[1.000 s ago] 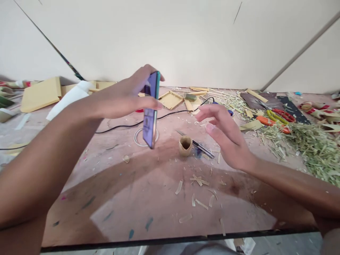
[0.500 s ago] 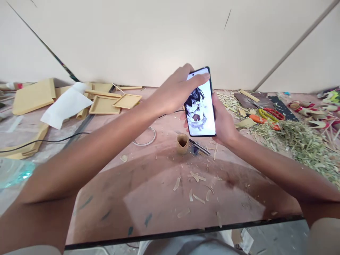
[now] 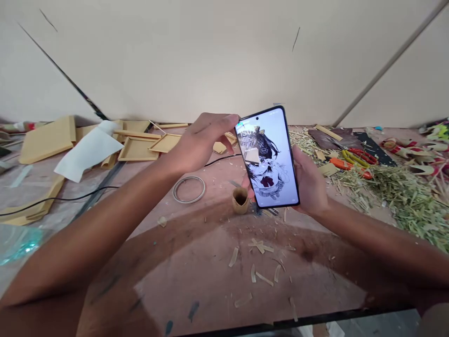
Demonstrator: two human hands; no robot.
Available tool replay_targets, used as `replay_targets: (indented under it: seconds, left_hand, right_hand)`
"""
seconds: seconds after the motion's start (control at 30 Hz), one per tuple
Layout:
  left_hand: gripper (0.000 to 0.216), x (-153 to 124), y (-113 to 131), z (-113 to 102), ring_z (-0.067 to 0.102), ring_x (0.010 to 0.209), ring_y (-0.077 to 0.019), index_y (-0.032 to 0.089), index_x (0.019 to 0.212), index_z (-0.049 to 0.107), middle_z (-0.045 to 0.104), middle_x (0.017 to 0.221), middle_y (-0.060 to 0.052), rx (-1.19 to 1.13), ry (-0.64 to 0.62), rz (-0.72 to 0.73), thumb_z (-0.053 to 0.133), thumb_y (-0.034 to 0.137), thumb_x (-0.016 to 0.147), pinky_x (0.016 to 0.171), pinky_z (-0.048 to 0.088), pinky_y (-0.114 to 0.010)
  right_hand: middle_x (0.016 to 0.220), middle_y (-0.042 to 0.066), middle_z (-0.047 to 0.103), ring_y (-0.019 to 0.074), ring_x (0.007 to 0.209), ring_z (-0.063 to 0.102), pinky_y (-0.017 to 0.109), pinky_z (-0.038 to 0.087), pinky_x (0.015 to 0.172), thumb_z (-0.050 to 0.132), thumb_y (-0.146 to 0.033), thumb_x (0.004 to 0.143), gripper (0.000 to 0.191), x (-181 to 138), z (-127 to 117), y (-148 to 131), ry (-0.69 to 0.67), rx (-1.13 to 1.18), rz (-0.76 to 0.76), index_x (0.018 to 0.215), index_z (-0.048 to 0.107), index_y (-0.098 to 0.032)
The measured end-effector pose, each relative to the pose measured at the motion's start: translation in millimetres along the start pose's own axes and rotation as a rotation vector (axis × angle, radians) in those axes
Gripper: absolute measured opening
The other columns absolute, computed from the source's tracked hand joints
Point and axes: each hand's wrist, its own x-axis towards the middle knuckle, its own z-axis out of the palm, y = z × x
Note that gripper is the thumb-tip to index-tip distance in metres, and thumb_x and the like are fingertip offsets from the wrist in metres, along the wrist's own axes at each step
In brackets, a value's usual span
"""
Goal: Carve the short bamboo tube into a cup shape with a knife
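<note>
A smartphone [image 3: 268,173] with a lit lock screen is held up over the table, tilted slightly. On its screen is a black-and-white drawing of a figure with a bow. My right hand [image 3: 310,185] wraps its lower right side, fingertips showing at the left edge. At the upper left corner, my left hand [image 3: 206,138] grips the phone's edge with thumb and finger; other fingers are curled below. Just left of the phone's bottom stands a small hollow bamboo piece [image 3: 240,201] with a notched rim. Behind the phone, a thin metal tool [image 3: 273,211] is mostly hidden.
A pale ring [image 3: 188,189] lies left of the bamboo piece. Wooden trays [image 3: 138,149], white paper [image 3: 87,152] and a black cable [image 3: 59,198] are at left. Pliers [image 3: 356,158] and heaped shavings [image 3: 410,196] lie at right. Thin strips [image 3: 263,278] are scattered in front.
The phone has come lower and nearer, looking larger. My left thumb has left the screen's upper right, and that hand has moved left to the upper left corner. Lock-screen clock digits now show.
</note>
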Motion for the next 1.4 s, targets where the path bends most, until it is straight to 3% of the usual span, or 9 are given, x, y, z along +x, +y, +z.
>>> replay_targets:
  seconds: [0.1,0.3,0.5,0.7,0.87,1.0,1.13,1.27,1.4]
  left_hand:
    - [0.043,-5.0,6.2,0.4,0.068,0.093,-0.0205,0.016,0.087,0.071,0.064,0.091,-0.008,0.018,-0.047,0.032,0.047,0.045,0.107,0.079,0.052,-0.033]
    - [0.036,-11.7,18.1,1.0,0.055,0.08,-0.0194,0.024,0.078,0.068,0.061,0.081,-0.005,-0.024,-0.059,0.004,0.057,0.046,0.106,0.074,0.048,-0.036]
    - [0.042,-12.5,22.9,-1.0,0.055,0.07,-0.0163,0.022,0.075,0.066,0.059,0.074,-0.003,0.074,-0.079,-0.088,0.054,0.046,0.106,0.073,0.044,-0.037]
    - [0.04,-16.0,24.4,-5.4,0.043,0.064,-0.0163,0.027,0.067,0.068,0.063,0.072,-0.003,-0.038,-0.08,-0.14,0.063,0.054,0.097,0.067,0.039,-0.041]
    - [0.036,-20.4,37.2,-18.7,0.046,0.064,-0.0187,0.028,0.068,0.073,0.067,0.07,-0.004,0.049,-0.165,-0.193,0.069,0.055,0.091,0.067,0.039,-0.042]
    - [0.037,-22.3,45.0,-29.6,0.052,0.065,-0.0184,0.024,0.07,0.073,0.066,0.069,-0.005,0.147,-0.251,-0.21,0.066,0.049,0.096,0.066,0.039,-0.039]
    - [0.041,-21.1,44.8,-37.2,0.052,0.065,-0.0171,0.02,0.073,0.073,0.067,0.068,-0.005,0.266,-0.338,-0.221,0.062,0.047,0.101,0.063,0.037,-0.034]
    - [0.039,-17.7,39.6,-40.6,0.054,0.067,-0.0179,0.021,0.074,0.074,0.067,0.067,-0.004,0.246,-0.431,-0.19,0.06,0.045,0.102,0.066,0.04,-0.033]
    - [0.042,-15.2,35.1,-41.2,0.056,0.069,-0.0197,0.023,0.072,0.073,0.063,0.066,-0.003,0.171,-0.522,-0.178,0.06,0.049,0.103,0.072,0.045,-0.036]
  right_hand:
    - [0.094,0.01,0.08,0.0292,0.083,0.08,0.041,0.065,0.071,0.041,-0.081,0.101,0.071,-8.6,1.6,-3.9,0.015,-0.017,0.032,0.122,0.071,-0.021]
    - [0.099,0.011,0.081,0.0282,0.082,0.08,0.044,0.066,0.078,0.047,-0.087,0.096,0.075,-19.0,10.0,-8.4,0.002,-0.011,0.073,0.124,0.072,-0.021]
    - [0.107,0.014,0.082,0.031,0.089,0.081,0.046,0.066,0.08,0.048,-0.093,0.093,0.085,-26.2,18.7,-3.5,-0.014,0.025,0.076,0.133,0.067,-0.021]
    - [0.127,0.014,0.08,0.0323,0.097,0.083,0.043,0.068,0.078,0.072,-0.062,0.096,0.06,-39.3,28.3,2.8,-0.013,0.09,0.041,0.141,0.062,-0.024]
    - [0.134,0.016,0.078,0.0308,0.106,0.082,0.038,0.068,0.079,0.079,-0.041,0.091,0.057,-43.5,31.1,11.2,-0.033,0.14,0.107,0.142,0.062,-0.021]
    - [0.129,0.016,0.08,0.0287,0.1,0.082,0.034,0.067,0.071,0.08,-0.034,0.087,0.058,-44.9,32.1,16.0,-0.02,0.18,0.148,0.14,0.062,-0.02]
    - [0.123,0.014,0.082,0.026,0.096,0.083,0.033,0.066,0.077,0.077,-0.031,0.089,0.053,-45.9,33.9,19.3,-0.039,0.185,0.135,0.139,0.065,-0.019]
    - [0.119,0.014,0.083,0.0276,0.093,0.082,0.036,0.067,0.078,0.074,-0.043,0.093,0.048,-45.0,35.6,24.6,-0.029,0.186,0.136,0.134,0.069,-0.018]
    - [0.116,0.017,0.083,0.0285,0.088,0.082,0.036,0.066,0.072,0.065,-0.065,0.098,0.059,-44.7,36.3,28.8,-0.017,0.221,0.172,0.132,0.07,-0.017]
